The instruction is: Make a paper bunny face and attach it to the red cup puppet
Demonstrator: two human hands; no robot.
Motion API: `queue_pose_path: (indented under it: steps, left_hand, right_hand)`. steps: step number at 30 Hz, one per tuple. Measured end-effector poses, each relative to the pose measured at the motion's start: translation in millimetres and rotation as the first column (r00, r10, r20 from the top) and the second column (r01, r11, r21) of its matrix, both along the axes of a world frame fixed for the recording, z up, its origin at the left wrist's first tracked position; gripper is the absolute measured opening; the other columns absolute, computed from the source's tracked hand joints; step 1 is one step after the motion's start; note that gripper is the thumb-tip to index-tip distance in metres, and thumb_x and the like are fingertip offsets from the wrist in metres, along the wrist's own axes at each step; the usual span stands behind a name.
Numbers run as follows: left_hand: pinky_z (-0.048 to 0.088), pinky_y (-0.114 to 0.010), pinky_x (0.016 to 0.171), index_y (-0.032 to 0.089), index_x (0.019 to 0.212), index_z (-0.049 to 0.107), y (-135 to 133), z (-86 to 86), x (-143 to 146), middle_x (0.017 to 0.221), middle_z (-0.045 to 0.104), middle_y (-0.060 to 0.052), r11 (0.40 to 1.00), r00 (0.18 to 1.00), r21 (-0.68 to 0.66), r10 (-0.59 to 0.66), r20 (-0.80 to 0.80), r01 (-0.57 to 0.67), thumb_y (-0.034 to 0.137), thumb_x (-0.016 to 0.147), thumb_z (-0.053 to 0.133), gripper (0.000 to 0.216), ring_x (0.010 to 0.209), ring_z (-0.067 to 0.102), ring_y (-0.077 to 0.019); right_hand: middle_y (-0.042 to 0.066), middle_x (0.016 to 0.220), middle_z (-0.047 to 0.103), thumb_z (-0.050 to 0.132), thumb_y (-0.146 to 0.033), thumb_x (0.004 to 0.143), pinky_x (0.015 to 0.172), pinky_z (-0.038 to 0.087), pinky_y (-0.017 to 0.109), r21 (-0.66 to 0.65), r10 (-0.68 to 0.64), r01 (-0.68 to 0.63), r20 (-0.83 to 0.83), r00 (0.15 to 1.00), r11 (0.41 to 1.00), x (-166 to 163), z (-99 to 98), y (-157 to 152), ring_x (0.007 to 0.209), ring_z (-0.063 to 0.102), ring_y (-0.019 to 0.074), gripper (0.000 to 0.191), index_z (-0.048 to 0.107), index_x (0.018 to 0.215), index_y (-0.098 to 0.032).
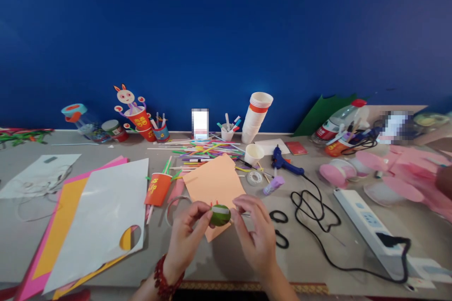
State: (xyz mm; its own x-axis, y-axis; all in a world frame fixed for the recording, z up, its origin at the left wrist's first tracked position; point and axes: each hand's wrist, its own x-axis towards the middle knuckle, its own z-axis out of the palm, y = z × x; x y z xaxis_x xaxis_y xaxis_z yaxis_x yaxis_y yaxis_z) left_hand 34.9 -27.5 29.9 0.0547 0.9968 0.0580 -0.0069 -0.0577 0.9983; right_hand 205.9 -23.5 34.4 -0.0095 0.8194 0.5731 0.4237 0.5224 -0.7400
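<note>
here green ball (220, 215) pinched between left hand (186, 235), right hand (254, 230)

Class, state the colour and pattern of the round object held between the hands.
The round object is green with a whitish band; head view.

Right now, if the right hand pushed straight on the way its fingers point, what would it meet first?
The right hand points left, and its fingertips touch the green ball. Straight beyond it come the fingers of the left hand, pinching the ball's other side; depth there is hard to judge.
</note>
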Motion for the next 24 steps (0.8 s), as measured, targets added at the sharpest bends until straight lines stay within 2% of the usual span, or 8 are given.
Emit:
queue_pose_path:
  steps: [2, 4, 6, 10, 14, 24]
  left_hand:
    - [0.052, -0.024, 0.065, 0.016, 0.082, 0.064, 0, 2.4, 1, 0.072, 0.066, -0.002, 1.0, 0.999, 0.031, 0.006, -0.043, -0.005, 0.029, 0.093, 0.055, 0.019, 0.068, 0.064, -0.0145]
    - [0.052, -0.024, 0.066, 0.017, 0.083, 0.064, 0, 5.1, 3, 0.073, 0.067, -0.002, 0.996, 0.992, 0.083, 0.027, -0.125, -0.016, 0.026, 0.094, 0.054, 0.018, 0.069, 0.064, -0.0143]
    - [0.051, -0.023, 0.067, 0.017, 0.084, 0.065, -2, 7.2, 3, 0.074, 0.067, -0.001, 0.988, 0.973, 0.153, 0.053, -0.225, -0.018, 0.023, 0.094, 0.053, 0.017, 0.07, 0.064, -0.014]
    - [0.05, -0.024, 0.071, 0.018, 0.09, 0.065, -6, 9.0, 1, 0.082, 0.069, -0.002, 0.951, 0.913, 0.308, 0.108, -0.392, 0.02, 0.016, 0.093, 0.051, 0.014, 0.076, 0.065, -0.0147]
    - [0.049, -0.026, 0.072, 0.019, 0.096, 0.062, -7, 10.9, -1, 0.084, 0.069, -0.002, 0.898, 0.857, 0.431, 0.15, -0.492, 0.09, 0.01, 0.092, 0.05, 0.015, 0.079, 0.064, -0.0156]
    - [0.048, -0.026, 0.07, 0.019, 0.095, 0.058, -7, 16.6, -3, 0.082, 0.067, -0.003, 0.871, 0.794, 0.463, 0.163, -0.586, 0.163, 0.006, 0.091, 0.049, 0.016, 0.076, 0.064, -0.016]
  right_hand:
    - [0.009, 0.103, 0.064, 0.061, -0.007, 0.088, 0.085, 0.049, 0.037, 0.131, -0.011, -0.005, 0.127, 0.992, 0.991, -1, 4.9, -1, 0.097, 0.059, 0.0224, 0.022, 0.064, 0.105, -0.021]
    - [0.009, 0.104, 0.065, 0.063, -0.006, 0.086, 0.086, 0.05, 0.039, 0.178, 0.009, -0.053, 0.239, 0.971, 0.983, -4, 8.6, -1, 0.097, 0.059, 0.0236, 0.025, 0.065, 0.105, -0.021]
    - [0.009, 0.101, 0.068, 0.064, -0.006, 0.086, 0.085, 0.051, 0.04, 0.172, 0.02, -0.073, 0.29, 0.957, 0.982, -7, 10.3, 0, 0.096, 0.059, 0.0239, 0.024, 0.066, 0.105, -0.02]
    - [0.007, 0.097, 0.071, 0.063, -0.008, 0.088, 0.084, 0.052, 0.04, 0.149, 0.034, -0.078, 0.281, 0.959, 0.986, -10, 8.7, 2, 0.092, 0.061, 0.0226, 0.019, 0.066, 0.103, -0.019]
    - [0.006, 0.096, 0.073, 0.063, -0.008, 0.088, 0.084, 0.053, 0.04, 0.143, 0.074, -0.121, 0.298, 0.952, 0.982, -8, 8.2, 3, 0.091, 0.061, 0.0224, 0.02, 0.065, 0.104, -0.019]
    - [0.005, 0.092, 0.074, 0.057, -0.009, 0.09, 0.08, 0.054, 0.037, 0.124, 0.122, -0.181, 0.379, 0.918, 0.976, -7, 18.4, 7, 0.086, 0.063, 0.0207, 0.016, 0.066, 0.1, -0.019]
